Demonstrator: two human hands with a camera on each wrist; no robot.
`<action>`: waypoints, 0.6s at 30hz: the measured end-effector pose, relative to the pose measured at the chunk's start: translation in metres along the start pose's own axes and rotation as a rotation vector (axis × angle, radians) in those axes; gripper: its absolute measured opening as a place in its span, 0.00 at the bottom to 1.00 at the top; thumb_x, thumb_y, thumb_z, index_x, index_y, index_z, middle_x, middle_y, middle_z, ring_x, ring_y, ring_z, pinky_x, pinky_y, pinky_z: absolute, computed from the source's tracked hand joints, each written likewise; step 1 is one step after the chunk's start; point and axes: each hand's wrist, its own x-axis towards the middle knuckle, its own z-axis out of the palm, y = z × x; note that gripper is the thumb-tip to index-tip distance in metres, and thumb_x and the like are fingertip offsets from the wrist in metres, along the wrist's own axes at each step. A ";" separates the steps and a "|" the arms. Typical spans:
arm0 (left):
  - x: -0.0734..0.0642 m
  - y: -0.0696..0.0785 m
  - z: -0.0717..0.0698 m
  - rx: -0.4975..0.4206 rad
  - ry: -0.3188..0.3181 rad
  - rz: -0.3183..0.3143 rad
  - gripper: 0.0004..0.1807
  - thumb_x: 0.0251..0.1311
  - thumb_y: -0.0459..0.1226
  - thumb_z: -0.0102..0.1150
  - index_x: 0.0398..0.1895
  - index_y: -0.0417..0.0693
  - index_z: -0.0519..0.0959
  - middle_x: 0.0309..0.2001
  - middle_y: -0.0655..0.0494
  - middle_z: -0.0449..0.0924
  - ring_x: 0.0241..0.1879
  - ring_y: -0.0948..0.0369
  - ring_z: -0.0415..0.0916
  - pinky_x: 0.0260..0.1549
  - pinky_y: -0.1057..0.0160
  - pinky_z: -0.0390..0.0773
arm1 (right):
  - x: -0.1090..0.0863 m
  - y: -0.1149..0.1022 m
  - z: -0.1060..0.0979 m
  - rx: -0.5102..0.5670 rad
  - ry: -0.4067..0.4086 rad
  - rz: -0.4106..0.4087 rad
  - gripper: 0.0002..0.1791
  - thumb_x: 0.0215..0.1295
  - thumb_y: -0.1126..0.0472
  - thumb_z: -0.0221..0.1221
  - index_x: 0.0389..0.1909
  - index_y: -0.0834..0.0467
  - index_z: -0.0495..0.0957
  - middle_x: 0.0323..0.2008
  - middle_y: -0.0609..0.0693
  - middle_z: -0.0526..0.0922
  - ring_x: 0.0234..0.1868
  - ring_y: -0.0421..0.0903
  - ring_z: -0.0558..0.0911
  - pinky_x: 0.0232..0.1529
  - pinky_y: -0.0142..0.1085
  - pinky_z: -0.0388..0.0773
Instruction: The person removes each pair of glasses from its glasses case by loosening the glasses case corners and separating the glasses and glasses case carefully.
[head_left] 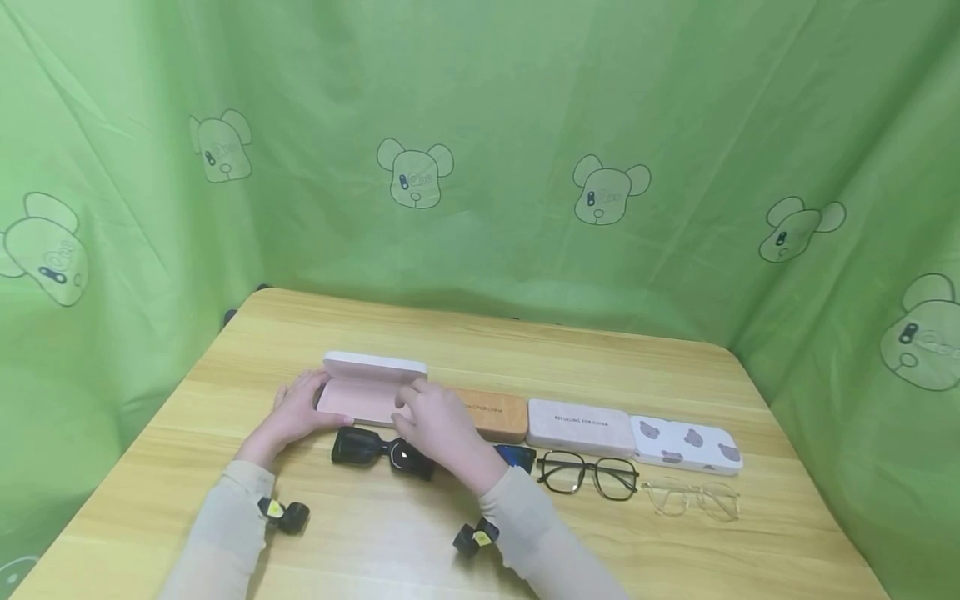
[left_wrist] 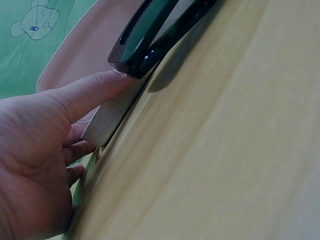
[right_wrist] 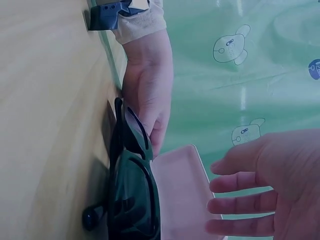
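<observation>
A pink-lined glasses case (head_left: 352,403) lies with its lid raised at the left of the table. My left hand (head_left: 298,405) holds its left end, thumb along the front edge and fingers round the outer side. Over the case's right part is my right hand (head_left: 444,427); in the right wrist view its fingers (right_wrist: 245,202) stretch out beside the lid, holding nothing. Black sunglasses (head_left: 360,447) lie just in front of the case, lenses facing forward. In the left wrist view the thumb tip is right at the sunglasses' frame (left_wrist: 135,52).
To the right run an orange case (head_left: 504,418), a pale grey case (head_left: 581,427) and a white bear-patterned case (head_left: 686,444), all closed. Before them lie blue-lensed sunglasses (head_left: 517,456), partly hidden, black-framed glasses (head_left: 577,475) and clear-framed glasses (head_left: 697,499). Green curtain (head_left: 510,92) surrounds the table.
</observation>
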 end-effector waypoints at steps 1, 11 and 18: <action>0.000 0.000 0.000 -0.001 -0.001 -0.001 0.52 0.42 0.52 0.76 0.70 0.40 0.63 0.71 0.33 0.60 0.71 0.36 0.52 0.65 0.24 0.33 | 0.000 0.001 0.000 0.008 0.010 0.000 0.10 0.63 0.53 0.61 0.38 0.54 0.82 0.37 0.47 0.85 0.34 0.44 0.83 0.34 0.32 0.81; 0.000 0.001 -0.001 -0.001 -0.005 -0.003 0.53 0.42 0.52 0.75 0.70 0.40 0.62 0.71 0.33 0.59 0.72 0.35 0.50 0.66 0.25 0.33 | 0.009 0.009 -0.007 0.046 0.080 0.003 0.15 0.64 0.49 0.61 0.43 0.56 0.81 0.37 0.49 0.85 0.33 0.44 0.83 0.34 0.33 0.82; -0.001 0.002 -0.002 -0.009 -0.003 0.003 0.51 0.43 0.52 0.75 0.69 0.40 0.64 0.70 0.34 0.60 0.71 0.37 0.53 0.66 0.25 0.33 | 0.025 0.015 -0.013 0.098 0.132 0.060 0.21 0.63 0.45 0.62 0.51 0.55 0.79 0.44 0.51 0.86 0.42 0.47 0.84 0.44 0.39 0.84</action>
